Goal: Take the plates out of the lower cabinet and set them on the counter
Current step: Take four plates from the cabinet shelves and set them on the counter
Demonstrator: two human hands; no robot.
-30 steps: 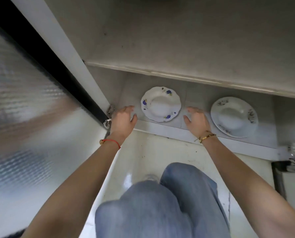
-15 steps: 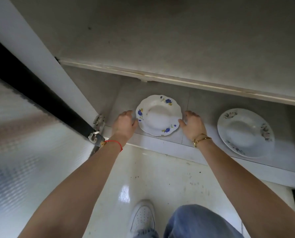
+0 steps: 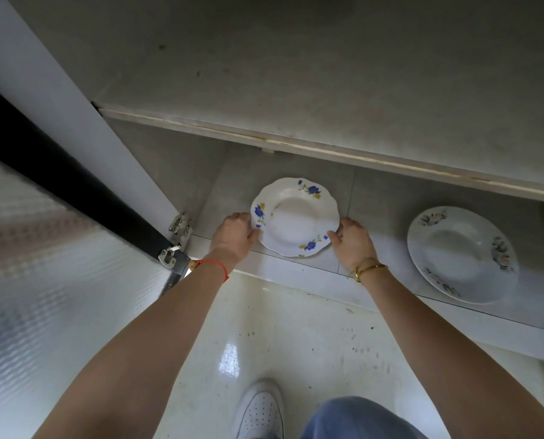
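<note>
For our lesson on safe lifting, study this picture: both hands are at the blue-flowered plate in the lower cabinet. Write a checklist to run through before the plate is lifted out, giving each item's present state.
1. Left hand holds the rim of the blue-flowered plate: ok, thumb on its left edge.
2. Right hand holds the opposite rim: ok.
3. Fingers hooked under the plate: cannot tell, hidden.
4. Shelf edge overhead leaves room to lift: ok, but lift low.
5. Second plate clear of the path: ok, it sits apart to the right.
6. Cabinet door open and out of the way: ok.
</note>
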